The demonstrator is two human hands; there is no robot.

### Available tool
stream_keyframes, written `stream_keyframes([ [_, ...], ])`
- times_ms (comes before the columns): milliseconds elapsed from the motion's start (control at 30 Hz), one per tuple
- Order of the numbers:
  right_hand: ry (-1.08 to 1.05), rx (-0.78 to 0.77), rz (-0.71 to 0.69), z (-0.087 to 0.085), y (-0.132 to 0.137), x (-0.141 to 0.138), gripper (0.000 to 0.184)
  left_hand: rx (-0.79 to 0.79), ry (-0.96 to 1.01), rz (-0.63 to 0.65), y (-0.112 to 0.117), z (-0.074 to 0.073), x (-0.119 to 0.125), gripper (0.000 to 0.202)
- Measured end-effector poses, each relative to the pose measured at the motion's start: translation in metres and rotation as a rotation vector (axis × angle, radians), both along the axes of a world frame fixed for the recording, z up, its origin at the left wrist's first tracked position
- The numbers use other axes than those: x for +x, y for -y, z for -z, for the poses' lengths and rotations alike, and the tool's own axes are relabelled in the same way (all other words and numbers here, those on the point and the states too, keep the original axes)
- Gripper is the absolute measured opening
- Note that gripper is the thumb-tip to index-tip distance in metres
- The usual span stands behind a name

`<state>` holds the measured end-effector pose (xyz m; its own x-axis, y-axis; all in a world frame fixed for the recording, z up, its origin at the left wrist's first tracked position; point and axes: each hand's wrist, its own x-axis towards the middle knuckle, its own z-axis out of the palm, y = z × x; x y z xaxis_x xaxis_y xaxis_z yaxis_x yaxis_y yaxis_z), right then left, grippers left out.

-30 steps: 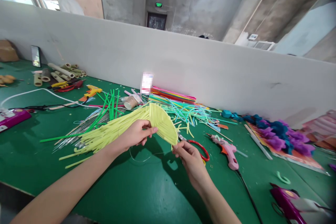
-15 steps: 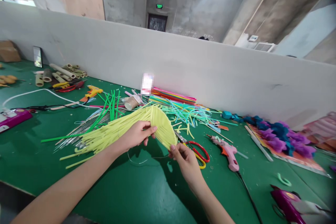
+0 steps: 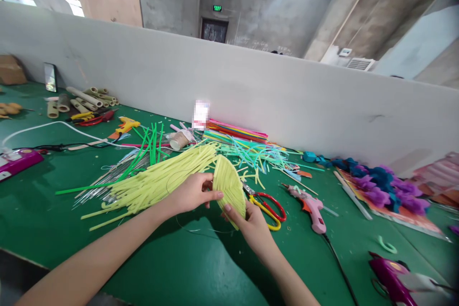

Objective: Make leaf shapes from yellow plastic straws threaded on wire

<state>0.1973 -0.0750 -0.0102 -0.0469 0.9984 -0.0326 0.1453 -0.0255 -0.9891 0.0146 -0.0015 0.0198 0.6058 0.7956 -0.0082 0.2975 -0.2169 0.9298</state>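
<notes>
Right hand (image 3: 253,222): fingers closed under the bent end of the yellow straw bundle (image 3: 158,182), held just above the green table (image 3: 172,267); left hand (image 3: 193,192): pinching the same bundle at its bend; scissors (image 3: 268,206): flat, just beside the right hand; pink glue gun (image 3: 312,209): further right; loose coloured straws (image 3: 251,149): behind, near the white partition (image 3: 287,100).

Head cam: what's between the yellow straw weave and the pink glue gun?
Scissors with red and yellow handles lie on the green table between the yellow straw weave and the pink glue gun; the head view shows it.
</notes>
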Motion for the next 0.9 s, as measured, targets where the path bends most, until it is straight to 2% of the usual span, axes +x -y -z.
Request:
stream_keyframes([
  [133,-0.027,-0.023,-0.004,0.0012,0.0002,-0.0005,0.041,0.002,0.005,-0.004,-0.0005,0.0030,0.0017,0.034],
  [367,-0.039,-0.032,-0.005,0.0020,-0.0019,-0.0007,0.039,0.023,-0.043,-0.036,0.0031,-0.0005,0.0018,0.030],
  [700,-0.038,-0.033,-0.021,0.0008,-0.0004,0.0042,0.041,0.022,-0.083,-0.053,0.0021,0.0000,0.0002,0.040],
  [800,-0.051,-0.054,0.026,-0.0025,0.0008,0.0009,0.042,-0.027,-0.044,-0.025,0.0049,-0.0010,0.0027,0.039],
  [900,-0.085,-0.067,0.084,-0.0052,0.0016,-0.0019,0.045,0.004,-0.047,-0.027,0.0087,-0.0007,0.0061,0.036],
])
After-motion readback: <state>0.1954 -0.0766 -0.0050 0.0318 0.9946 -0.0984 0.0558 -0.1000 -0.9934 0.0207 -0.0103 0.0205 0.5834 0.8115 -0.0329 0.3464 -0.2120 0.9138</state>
